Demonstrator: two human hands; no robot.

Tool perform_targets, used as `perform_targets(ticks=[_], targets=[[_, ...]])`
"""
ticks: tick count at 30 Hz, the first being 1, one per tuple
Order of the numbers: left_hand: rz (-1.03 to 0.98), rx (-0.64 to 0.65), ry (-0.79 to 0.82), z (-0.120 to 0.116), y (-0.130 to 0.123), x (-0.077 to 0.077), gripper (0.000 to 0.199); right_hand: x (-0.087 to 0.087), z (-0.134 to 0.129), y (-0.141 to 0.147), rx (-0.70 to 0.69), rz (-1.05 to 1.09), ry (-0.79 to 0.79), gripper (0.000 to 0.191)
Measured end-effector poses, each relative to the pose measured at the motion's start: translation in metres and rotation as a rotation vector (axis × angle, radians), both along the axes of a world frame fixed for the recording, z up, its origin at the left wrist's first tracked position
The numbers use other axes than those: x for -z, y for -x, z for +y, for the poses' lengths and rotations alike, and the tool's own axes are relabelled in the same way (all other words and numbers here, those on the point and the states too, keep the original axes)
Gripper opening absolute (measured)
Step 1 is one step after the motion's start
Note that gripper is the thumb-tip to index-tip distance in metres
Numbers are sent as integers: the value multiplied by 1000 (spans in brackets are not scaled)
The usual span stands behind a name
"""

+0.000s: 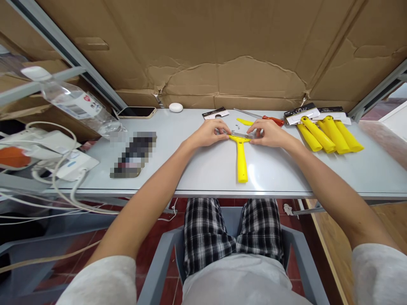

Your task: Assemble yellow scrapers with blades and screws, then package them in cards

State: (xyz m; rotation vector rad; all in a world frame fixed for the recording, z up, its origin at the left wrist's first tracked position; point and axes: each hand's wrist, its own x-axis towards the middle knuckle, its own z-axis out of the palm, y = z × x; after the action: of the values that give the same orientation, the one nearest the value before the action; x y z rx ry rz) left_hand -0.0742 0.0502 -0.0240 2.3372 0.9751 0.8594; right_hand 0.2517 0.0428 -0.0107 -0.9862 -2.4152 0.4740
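Note:
A yellow scraper point(241, 163) lies flat on the table, its handle pointing toward me. Across its wide head sits a thin metal blade point(241, 135). My left hand point(213, 133) pinches the left end of the blade, and my right hand point(269, 133) has its fingers closed around the right end. Just beyond the head are a few small screws point(237, 127) and a loose yellow strip point(244, 122). Behind my right hand rests a screwdriver point(274, 120) with a red handle, partly covered by the hand. A black-and-white card point(215, 113) lies beyond my left hand.
Several yellow scraper handles point(340, 135) with black card packaging lie at the right. Left are a phone point(137, 112), a white rounded case point(176, 107), a pixelated object point(135, 154), a tilted plastic bottle point(79, 103) and white cables point(74, 195). Cardboard point(197, 42) stands behind.

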Motion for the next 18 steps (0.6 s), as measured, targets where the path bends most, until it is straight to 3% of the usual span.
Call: perform_targets(ticks=[11, 18], targets=[[-15, 3, 36, 3, 2, 2, 42, 0, 1, -1, 2, -22, -12, 33], [29, 15, 9, 2, 2, 0, 34, 0, 1, -1, -53, -10, -32, 28]])
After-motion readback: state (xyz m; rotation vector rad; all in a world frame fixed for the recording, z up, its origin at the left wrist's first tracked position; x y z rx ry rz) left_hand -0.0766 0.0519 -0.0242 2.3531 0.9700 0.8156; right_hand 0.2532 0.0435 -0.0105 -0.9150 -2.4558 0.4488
